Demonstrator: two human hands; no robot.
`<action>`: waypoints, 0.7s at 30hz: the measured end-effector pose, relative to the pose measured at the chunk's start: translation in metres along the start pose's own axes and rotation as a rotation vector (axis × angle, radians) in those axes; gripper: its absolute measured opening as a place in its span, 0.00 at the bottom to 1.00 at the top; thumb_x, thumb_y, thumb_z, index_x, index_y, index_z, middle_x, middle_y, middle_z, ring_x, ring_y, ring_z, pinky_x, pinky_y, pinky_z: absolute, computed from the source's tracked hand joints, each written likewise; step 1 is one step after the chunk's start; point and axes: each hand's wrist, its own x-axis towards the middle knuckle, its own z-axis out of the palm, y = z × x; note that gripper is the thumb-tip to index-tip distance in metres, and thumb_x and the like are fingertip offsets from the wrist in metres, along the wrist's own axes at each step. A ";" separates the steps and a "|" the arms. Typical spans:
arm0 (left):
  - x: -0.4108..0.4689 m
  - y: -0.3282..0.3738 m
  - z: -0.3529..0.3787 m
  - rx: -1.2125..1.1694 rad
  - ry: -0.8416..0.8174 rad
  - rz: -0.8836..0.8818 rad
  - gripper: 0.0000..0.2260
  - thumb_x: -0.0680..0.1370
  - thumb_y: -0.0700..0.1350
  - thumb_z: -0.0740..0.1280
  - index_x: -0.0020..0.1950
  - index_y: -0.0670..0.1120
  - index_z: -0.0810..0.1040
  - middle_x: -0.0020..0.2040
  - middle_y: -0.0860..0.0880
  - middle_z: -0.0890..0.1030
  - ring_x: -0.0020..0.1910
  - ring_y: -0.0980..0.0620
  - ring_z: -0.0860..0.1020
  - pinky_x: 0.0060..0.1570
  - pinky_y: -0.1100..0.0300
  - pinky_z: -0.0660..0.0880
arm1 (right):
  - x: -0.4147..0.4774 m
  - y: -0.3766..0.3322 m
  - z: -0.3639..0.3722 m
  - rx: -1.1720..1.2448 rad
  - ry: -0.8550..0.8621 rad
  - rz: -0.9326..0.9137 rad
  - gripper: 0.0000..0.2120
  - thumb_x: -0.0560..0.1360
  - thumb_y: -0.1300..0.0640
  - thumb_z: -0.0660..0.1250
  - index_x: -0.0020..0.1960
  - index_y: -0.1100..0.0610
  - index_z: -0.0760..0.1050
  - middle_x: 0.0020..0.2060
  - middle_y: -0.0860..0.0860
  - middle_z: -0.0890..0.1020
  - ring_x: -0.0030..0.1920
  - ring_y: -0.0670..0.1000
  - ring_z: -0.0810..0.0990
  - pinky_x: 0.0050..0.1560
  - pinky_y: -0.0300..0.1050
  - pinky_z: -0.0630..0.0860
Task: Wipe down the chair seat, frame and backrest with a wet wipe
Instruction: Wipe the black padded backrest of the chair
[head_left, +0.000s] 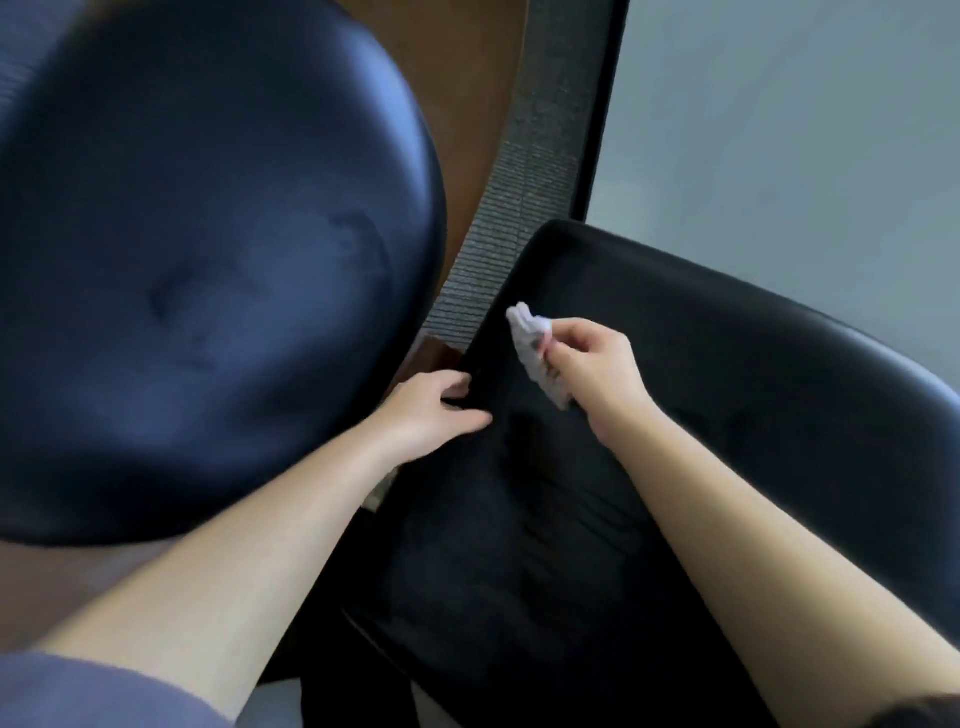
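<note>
Plainly, the wet wipe (527, 332) hung over the chair seat (519, 545), near its far left edge.
Head view: the right hand (597, 369) pinched the wipe, long axis dangling seatward; the left hand (439, 410), just beside, curled over that edge.

Chair seat (597, 467): plain matt black. Wet wipe (535, 348): white, shading to pale grey with a few darker smudges. Rounded cushion (208, 260): dark navy with a bluish sheen. Mesh strip (524, 208): mid-grey, finely ribbed in horizontal lines, edged by a black frame (605, 104). Wooden surface (467, 104): warm brown. Background (779, 130): pale blue-grey. Sleeve (78, 691): muted lavender
</note>
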 end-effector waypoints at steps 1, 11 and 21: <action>-0.006 0.015 -0.007 -0.166 0.031 -0.003 0.31 0.74 0.48 0.74 0.74 0.46 0.68 0.68 0.51 0.76 0.62 0.55 0.77 0.67 0.53 0.72 | -0.008 -0.011 0.000 0.279 0.018 0.091 0.08 0.76 0.62 0.65 0.44 0.53 0.82 0.39 0.51 0.84 0.41 0.50 0.82 0.41 0.44 0.77; -0.023 0.096 -0.030 -0.345 -0.090 0.023 0.08 0.77 0.44 0.70 0.55 0.47 0.82 0.49 0.49 0.86 0.50 0.52 0.84 0.52 0.56 0.80 | -0.056 -0.030 0.017 0.677 0.125 0.389 0.17 0.79 0.44 0.61 0.50 0.56 0.81 0.45 0.53 0.86 0.46 0.52 0.85 0.48 0.49 0.81; 0.053 0.162 0.013 0.143 0.454 0.138 0.04 0.78 0.40 0.61 0.52 0.44 0.73 0.50 0.48 0.75 0.46 0.51 0.73 0.46 0.56 0.69 | -0.078 0.023 -0.086 -0.840 0.715 -0.240 0.11 0.73 0.60 0.66 0.55 0.55 0.78 0.66 0.52 0.76 0.70 0.55 0.69 0.71 0.56 0.58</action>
